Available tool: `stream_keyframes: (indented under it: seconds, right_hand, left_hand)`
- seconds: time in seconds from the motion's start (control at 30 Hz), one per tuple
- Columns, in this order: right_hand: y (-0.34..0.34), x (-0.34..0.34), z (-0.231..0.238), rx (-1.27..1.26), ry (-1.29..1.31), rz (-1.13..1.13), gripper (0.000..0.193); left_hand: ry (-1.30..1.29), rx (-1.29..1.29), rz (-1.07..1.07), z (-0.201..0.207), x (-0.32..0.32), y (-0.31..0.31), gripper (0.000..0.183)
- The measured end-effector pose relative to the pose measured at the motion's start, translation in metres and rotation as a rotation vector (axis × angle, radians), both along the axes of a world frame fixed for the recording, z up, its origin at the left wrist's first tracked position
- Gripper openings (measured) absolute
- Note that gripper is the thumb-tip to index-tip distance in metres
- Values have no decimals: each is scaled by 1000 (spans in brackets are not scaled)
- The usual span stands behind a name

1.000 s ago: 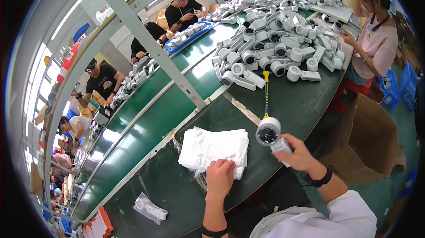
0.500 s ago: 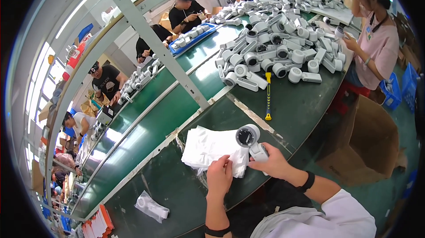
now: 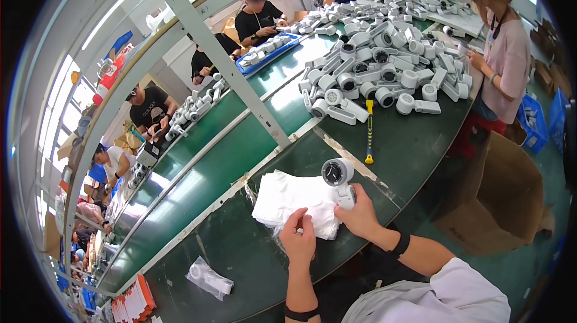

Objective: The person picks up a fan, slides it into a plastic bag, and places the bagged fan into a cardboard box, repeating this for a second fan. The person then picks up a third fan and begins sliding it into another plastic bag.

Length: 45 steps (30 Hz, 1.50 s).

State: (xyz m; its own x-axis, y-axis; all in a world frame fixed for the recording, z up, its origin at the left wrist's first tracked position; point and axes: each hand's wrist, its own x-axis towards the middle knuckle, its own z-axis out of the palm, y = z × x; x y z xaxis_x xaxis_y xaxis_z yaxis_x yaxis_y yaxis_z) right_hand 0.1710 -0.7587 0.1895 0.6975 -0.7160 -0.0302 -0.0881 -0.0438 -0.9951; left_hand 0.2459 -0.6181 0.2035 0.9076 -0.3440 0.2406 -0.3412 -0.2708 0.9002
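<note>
By the right edge of the white stack (image 3: 291,194), here's the grey handheld fan (image 3: 337,171), its handle gripped in my right hand (image 3: 362,218); my left hand (image 3: 300,239) curls at the near edge, pinching or not, I can't tell. Beyond, a yellow-and-dark tool (image 3: 369,134) lies before the heaped fans (image 3: 384,64).

Bag stack (image 3: 285,197): plain white. Held fan (image 3: 341,174) at its right edge: light grey, black face. Bench (image 3: 252,269) under the stack: dark green. Beyond the stack: yellow tool (image 3: 369,137) with dark patterned handle; fan heap (image 3: 390,58) in pale grey, some faces black. Right of the stack: brown carton (image 3: 481,203).
</note>
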Motion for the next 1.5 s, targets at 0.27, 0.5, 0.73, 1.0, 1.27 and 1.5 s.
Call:
stream_keyframes:
  seconds: [0.27,0.5,0.73,1.0,1.27,1.5]
  right_hand:
    - [-18,-37,15,-90,20,42,61]
    - [-74,-81,65,-149,236,874,91]
    - [-87,-43,63,-64,443,1108,101]
    - [-87,-26,54,58,459,1147,73]
    - [-70,-37,68,-213,504,1005,64]
    - [-53,-42,67,-525,432,835,63]
  left_hand:
    - [-114,61,-45,6,-12,-10,13]
    - [-170,82,-149,9,-17,-10,21]
    - [-111,96,-219,12,-22,4,34]
    - [-147,92,-213,17,-23,19,34]
    - [-133,70,-98,12,-27,16,30]
    - [-464,112,-160,7,-35,7,20]
